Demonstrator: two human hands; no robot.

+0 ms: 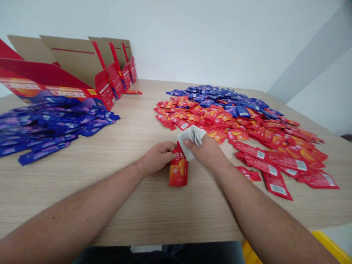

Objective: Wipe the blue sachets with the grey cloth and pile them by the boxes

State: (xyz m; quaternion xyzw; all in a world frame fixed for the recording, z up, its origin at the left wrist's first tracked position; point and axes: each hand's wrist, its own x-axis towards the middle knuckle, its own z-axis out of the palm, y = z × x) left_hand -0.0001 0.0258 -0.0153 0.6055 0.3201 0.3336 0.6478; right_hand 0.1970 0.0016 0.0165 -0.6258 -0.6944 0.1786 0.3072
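A red and orange packet (178,170) hangs upright near the table's front middle, its upper left edge pinched by my left hand (159,157). My right hand (205,148) is closed on a folded pale grey cloth (192,139), which touches the packet's upper right side and covers part of it. Beyond and to the right of my right hand spreads a heap of red packets (217,117).
Blue packets (60,124) are piled at the left, in front of open red cartons (106,88). More blue packets (220,93) lie at the back right. A red packet (132,92) rests beside the cartons. Something yellow (330,245) stands below the front right edge.
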